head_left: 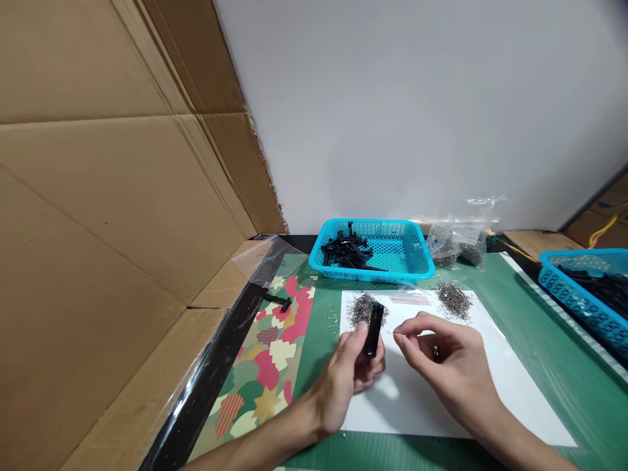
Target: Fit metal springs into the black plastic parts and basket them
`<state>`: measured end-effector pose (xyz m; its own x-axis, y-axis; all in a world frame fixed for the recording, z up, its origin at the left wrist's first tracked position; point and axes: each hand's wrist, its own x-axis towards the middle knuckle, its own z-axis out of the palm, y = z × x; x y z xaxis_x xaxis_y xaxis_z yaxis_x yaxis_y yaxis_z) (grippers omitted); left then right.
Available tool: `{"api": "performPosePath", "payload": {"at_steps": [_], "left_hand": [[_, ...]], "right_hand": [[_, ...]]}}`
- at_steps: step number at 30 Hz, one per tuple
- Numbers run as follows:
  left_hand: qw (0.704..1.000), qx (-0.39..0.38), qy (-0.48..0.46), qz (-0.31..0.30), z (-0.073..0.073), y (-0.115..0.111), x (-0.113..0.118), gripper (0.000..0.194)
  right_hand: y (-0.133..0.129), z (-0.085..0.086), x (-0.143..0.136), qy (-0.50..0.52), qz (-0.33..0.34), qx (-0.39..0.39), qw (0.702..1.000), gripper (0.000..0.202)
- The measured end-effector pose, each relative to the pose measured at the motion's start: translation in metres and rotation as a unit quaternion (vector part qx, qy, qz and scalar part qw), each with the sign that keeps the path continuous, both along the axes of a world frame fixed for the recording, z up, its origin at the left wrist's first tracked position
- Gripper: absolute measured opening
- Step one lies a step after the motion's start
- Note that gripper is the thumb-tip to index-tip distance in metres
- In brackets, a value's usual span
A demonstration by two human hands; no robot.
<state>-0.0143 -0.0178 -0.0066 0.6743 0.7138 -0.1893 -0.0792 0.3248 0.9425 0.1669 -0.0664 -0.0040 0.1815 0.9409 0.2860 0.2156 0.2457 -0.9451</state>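
Note:
My left hand (354, 366) grips a small black plastic part (375, 330), long and narrow, tilted upright above a white sheet (417, 399). To its right, my right hand (444, 356) has thumb and forefinger pinched together. A tiny light-coloured piece shows at those fingertips, too small to name, and something shiny metallic sits within the curled fingers. The two hands are apart. Just behind the left hand lies a pile of small metal pieces (362, 307) on the sheet. A second pile of small metal pieces (454, 299) is farther right.
A blue basket (373, 277) with black parts (346, 248) stands at the back, plastic bags (458, 245) of metal pieces beside it. Another blue basket (569, 288) is at right. One loose black part (277, 301) lies left on patterned paper (267, 366). Cardboard (122, 216) walls the left.

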Motion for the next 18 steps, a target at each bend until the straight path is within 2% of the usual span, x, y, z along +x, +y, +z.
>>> {"api": "performPosePath", "payload": {"at_steps": [3, 7, 11, 18], "left_hand": [[1.000, -0.009, -0.022, -0.014, 0.001, 0.001, 0.002, 0.054], [0.999, 0.023, 0.040, 0.010, 0.005, 0.001, 0.002, 0.049], [0.987, 0.109, 0.120, 0.008, 0.008, -0.001, -0.002, 0.056], [0.966, 0.215, 0.145, 0.000, 0.010, -0.002, -0.006, 0.053]], "right_hand": [[-0.002, -0.001, 0.000, -0.062, -0.010, 0.055, 0.997, 0.013], [-0.005, -0.003, -0.004, -0.111, 0.015, 0.102, 0.988, 0.010], [-0.007, -0.001, -0.005, -0.153, 0.010, 0.159, 0.975, 0.010], [-0.007, 0.003, -0.004, -0.206, 0.013, 0.219, 0.954, 0.015]]}}
